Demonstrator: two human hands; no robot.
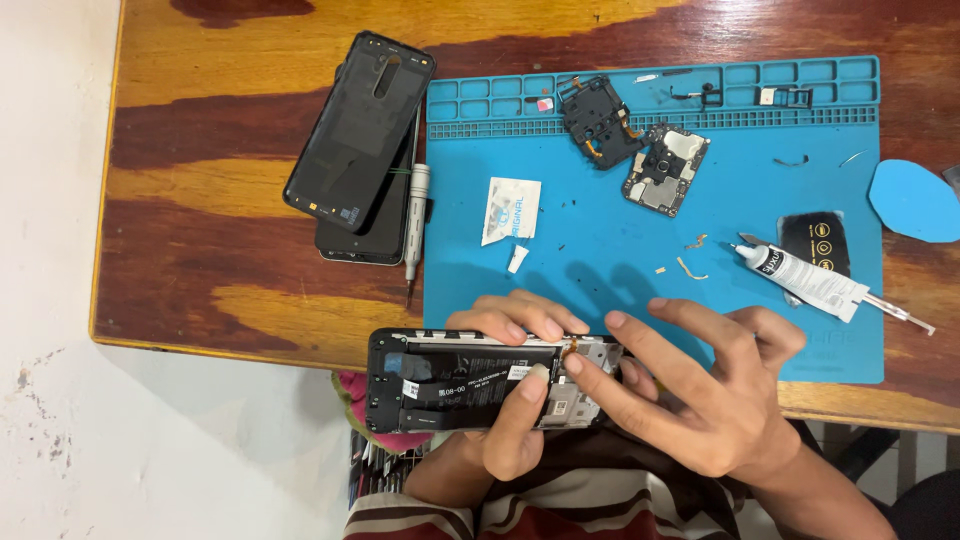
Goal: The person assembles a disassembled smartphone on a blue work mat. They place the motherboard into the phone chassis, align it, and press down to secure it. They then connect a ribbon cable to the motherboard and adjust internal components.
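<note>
An opened black phone point(440, 385) with its back off lies sideways at the table's near edge, battery and inner frame showing. My left hand point(515, 400) grips it from below, the thumb pressing on the middle and the fingers curled over the far side. My right hand point(700, 385) rests on the phone's right end, its fingertips pinching at a small orange flex part point(575, 347) near the top of the frame.
A blue repair mat point(600, 230) covers the wooden table point(200, 200). On it lie a circuit board point(667, 167), a black camera frame point(598, 120), a glue tube point(805, 278), a white packet point(511, 210) and small parts. A black back cover point(360, 130) and a screwdriver point(415, 215) lie left of it.
</note>
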